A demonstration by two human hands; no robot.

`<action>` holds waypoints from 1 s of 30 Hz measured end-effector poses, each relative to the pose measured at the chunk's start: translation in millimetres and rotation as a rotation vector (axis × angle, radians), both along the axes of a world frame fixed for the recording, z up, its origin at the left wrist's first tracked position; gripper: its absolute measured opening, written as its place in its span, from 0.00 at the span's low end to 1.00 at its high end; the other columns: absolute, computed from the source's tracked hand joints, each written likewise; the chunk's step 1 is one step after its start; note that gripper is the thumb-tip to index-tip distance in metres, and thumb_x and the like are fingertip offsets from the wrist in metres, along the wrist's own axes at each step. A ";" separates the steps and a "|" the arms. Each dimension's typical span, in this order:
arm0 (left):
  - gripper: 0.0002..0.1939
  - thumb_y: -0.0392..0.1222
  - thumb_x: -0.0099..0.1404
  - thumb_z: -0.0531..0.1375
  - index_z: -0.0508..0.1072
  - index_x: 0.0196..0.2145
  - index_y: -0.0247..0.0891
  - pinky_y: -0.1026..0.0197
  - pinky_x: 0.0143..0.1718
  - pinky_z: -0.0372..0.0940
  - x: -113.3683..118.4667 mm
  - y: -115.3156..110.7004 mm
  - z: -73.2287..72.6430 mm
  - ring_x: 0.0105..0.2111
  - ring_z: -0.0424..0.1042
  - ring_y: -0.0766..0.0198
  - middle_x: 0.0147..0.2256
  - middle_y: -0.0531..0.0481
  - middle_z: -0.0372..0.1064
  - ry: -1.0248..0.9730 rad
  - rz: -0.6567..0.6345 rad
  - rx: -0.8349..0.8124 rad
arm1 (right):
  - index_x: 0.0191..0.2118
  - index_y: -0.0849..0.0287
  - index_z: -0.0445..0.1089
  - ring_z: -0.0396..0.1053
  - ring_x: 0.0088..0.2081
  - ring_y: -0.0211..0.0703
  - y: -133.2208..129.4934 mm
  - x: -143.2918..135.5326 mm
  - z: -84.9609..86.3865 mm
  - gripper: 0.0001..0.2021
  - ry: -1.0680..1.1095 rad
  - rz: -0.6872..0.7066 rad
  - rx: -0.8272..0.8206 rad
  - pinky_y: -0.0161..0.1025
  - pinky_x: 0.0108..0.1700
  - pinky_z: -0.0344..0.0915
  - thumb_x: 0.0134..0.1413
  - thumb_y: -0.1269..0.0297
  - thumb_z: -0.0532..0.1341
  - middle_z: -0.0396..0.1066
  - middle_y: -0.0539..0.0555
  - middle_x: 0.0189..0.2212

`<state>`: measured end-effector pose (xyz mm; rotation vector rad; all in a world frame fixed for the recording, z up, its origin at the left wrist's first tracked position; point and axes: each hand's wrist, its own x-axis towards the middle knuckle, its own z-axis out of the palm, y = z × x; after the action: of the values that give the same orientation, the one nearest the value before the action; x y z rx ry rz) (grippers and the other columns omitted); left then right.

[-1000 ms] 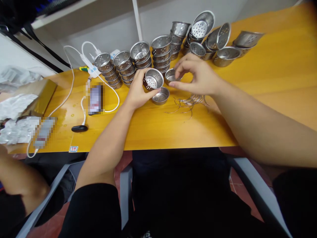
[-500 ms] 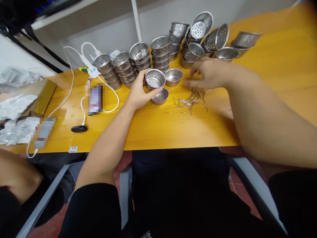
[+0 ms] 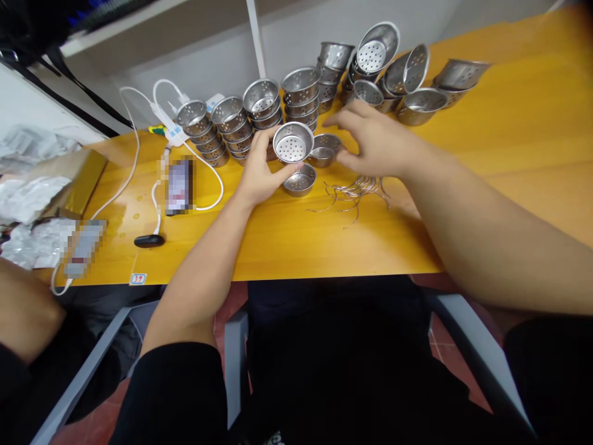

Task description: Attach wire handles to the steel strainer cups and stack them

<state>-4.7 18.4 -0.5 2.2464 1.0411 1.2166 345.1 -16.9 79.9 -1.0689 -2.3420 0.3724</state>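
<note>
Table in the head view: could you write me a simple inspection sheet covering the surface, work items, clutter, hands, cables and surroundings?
Surface: yellow table, number tag at the front edge.
Work items: perforated metal cup held; near cup and far cup on the table; cup stacks behind; curved wires in a loose heap.
Clutter: cardboard box and plastic bags at left.
Hands: left hand grips the held cup; right hand open beside the far cup, contact unclear.
Cables: white cable looping across the table.
Surroundings: another person's arm; grey chair armrest.
</note>
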 end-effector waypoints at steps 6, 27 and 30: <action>0.60 0.95 0.73 0.69 0.66 0.85 0.55 0.28 0.79 0.82 6.5 -6.1 -2.1 0.80 0.80 0.31 0.82 0.34 0.72 0.036 -0.118 -0.056 | 0.70 0.37 0.88 0.75 0.78 0.82 -20.3 -24.2 4.6 0.27 0.157 0.135 -0.004 0.84 0.84 0.71 0.80 0.29 0.71 0.76 0.60 0.82; 0.66 0.67 0.64 0.86 0.61 0.86 0.46 0.26 0.89 0.73 -2.0 -6.6 -4.9 0.85 0.76 0.26 0.85 0.27 0.71 0.164 -0.177 -0.231 | 0.51 0.44 0.83 0.77 0.70 0.81 17.9 0.1 -19.1 0.23 0.026 0.047 -0.119 0.85 0.86 0.62 0.78 0.29 0.74 0.89 0.64 0.57; 0.69 0.76 0.65 0.85 0.59 0.87 0.47 0.28 0.89 0.72 -2.4 -4.2 -7.4 0.86 0.75 0.27 0.85 0.27 0.71 0.160 -0.176 -0.212 | 0.50 0.47 0.81 0.78 0.69 0.77 22.6 -0.6 -25.8 0.21 -0.013 0.063 -0.092 0.80 0.86 0.64 0.81 0.34 0.74 0.89 0.65 0.56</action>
<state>-7.1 14.2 -7.9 2.2410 0.9553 0.8253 344.5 5.7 54.1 -1.0446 -2.3945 0.5020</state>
